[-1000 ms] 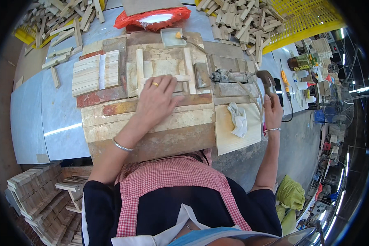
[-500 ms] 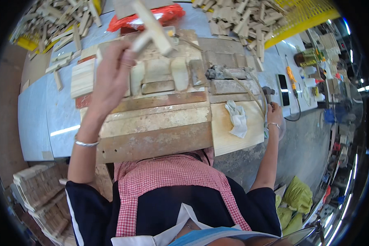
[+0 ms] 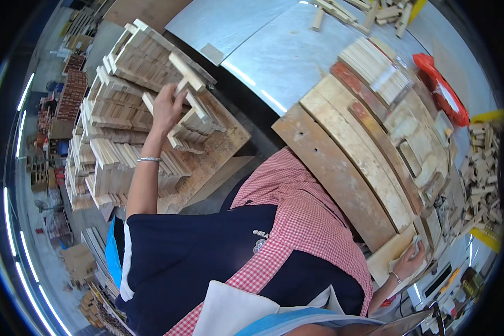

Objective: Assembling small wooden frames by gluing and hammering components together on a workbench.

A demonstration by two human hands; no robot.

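My left hand (image 3: 167,112) is closed round the stem of a pale T-shaped wooden piece (image 3: 187,74). It holds the piece over stacks of similar wooden pieces (image 3: 123,120) on a brown wooden board (image 3: 221,143) at the left. On the far side of my body, my right hand (image 3: 410,262) rests with bent fingers on a crumpled white cloth (image 3: 395,262), which lies on a light wooden panel (image 3: 382,259) at the bench's near corner. Its fingertips are partly hidden, but they seem to grip the cloth.
The workbench carries a wooden jig (image 3: 411,159), curved boards and a bundle of pale strips (image 3: 369,63). Beyond lie a red plastic bag (image 3: 441,92) and loose wood pieces (image 3: 481,187) by a yellow basket (image 3: 485,239). A grey-blue tabletop (image 3: 285,47) adjoins the bench.
The view has swung left. My left hand has carried the T-shaped piece from above the bench to the stacks. My right hand has left the hammer-like tool and moved onto the cloth.
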